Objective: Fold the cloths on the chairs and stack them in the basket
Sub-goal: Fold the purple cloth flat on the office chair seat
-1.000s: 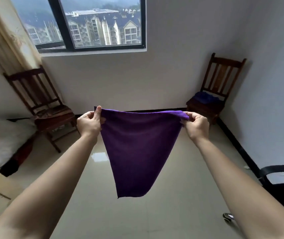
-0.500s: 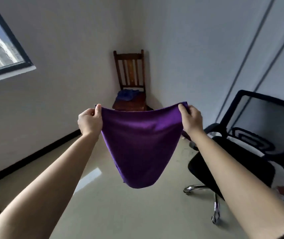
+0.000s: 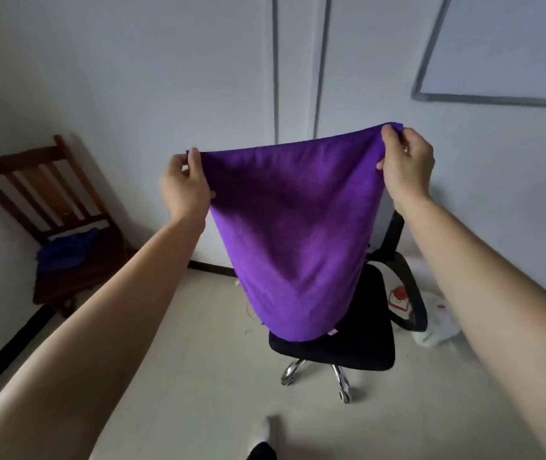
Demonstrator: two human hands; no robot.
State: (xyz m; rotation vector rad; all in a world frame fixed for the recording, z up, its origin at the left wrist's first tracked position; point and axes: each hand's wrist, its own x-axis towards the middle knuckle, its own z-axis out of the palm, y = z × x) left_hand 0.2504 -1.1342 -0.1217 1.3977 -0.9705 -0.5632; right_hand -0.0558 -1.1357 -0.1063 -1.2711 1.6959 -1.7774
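1. While both arms reach forward at chest height, I log the left hand as closed in a pinch on the upper left corner of the purple cloth, thumb up along the cloth's edge and the other fingers curled behind it.
2. Right hand: closed likewise on the upper right corner, fingertips bunched over the hem, held somewhat higher than the left hand.
3. Purple cloth: stretched between the two hands, top edge sagging slightly in the middle, the body hanging free in a rounded point. It is held in the air in front of the office chair and hides most of that chair's back. A small pale tag shows at its lower right edge.
4. Office chair: black seat, black armrest on the right, chrome star base on castors, standing on the floor below the cloth. I cannot tell whether the cloth's lowest part touches the seat.
5. Wooden chair: dark slatted back, set in the left corner against the wall.
6. Blue cloth: crumpled, lying on the wooden chair's seat, unfolded.
7. Floor: pale glossy tile, dark skirting along the wall.
8. Wall: white, with grey vertical strips and a grey-framed panel at upper right.
9. White plastic bag: on the floor to the right of the office chair, beside a red-and-white item I cannot identify.
10. Foot in a white sock: at the lower edge, on the floor.
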